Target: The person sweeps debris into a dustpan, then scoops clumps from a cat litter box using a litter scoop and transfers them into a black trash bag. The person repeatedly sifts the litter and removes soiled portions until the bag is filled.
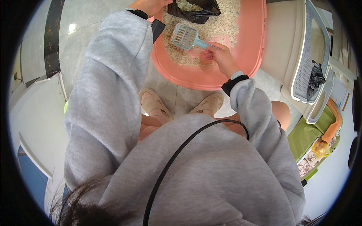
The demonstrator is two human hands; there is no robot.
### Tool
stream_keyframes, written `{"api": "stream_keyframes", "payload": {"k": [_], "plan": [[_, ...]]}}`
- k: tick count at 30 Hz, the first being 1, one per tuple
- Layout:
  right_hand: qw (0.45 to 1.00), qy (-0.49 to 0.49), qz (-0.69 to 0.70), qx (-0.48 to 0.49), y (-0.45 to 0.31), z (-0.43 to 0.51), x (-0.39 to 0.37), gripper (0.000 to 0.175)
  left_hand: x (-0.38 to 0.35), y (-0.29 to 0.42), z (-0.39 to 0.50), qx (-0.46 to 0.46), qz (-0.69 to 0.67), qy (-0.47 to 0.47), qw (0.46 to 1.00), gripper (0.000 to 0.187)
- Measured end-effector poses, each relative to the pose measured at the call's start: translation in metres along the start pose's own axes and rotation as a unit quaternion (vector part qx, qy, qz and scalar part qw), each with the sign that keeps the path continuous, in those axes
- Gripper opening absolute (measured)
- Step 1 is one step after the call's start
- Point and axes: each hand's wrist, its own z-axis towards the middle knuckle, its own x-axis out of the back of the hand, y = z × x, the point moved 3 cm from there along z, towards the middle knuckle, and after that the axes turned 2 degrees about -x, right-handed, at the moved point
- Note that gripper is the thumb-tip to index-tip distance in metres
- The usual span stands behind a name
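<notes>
My right hand (pixel 219 58) is closed around the handle of a light blue slotted litter scoop (pixel 185 36). The scoop's head is over pale granular litter (pixel 230 26) in a pink litter tray (pixel 256 42); some of the tray's pink bottom shows near my fingers. My left hand (pixel 152 6) is at the top edge of the view, beside a black plastic bag (pixel 195 15) with litter-like grains inside. The fingertips reach the bag's left side, partly cut off by the frame, so their grip on it is unclear.
A beige plastic box (pixel 280 42) with a grey perforated lid or door (pixel 302 56) stands right of the tray. A crumpled black bag (pixel 316 77) hangs on it. Green cushioned fabric (pixel 305 135) lies farther right. My sandalled feet (pixel 154 101) are just below the tray, and a white cabinet or panel (pixel 42 107) is at left.
</notes>
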Motion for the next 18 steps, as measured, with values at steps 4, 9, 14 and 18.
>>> {"api": "stream_keyframes", "payload": {"k": [4,9,14,18], "plan": [[0.998,-0.016,-0.038,0.047,-0.035,-0.020,0.021,0.028,0.003,-0.001,0.004,-0.003,-0.011,-0.003,1.000,0.044],[0.973,0.049,-0.138,0.176,-0.114,-0.041,0.042,0.028,0.011,-0.006,0.006,0.001,-0.026,0.004,1.000,0.043],[0.816,0.118,-0.392,0.408,-0.149,-0.043,0.004,0.023,0.011,-0.009,0.000,-0.008,-0.026,0.003,1.000,0.041],[0.720,0.202,-0.463,0.475,-0.151,-0.064,-0.004,0.022,0.006,-0.007,-0.005,-0.008,-0.026,0.000,1.000,0.042]]}}
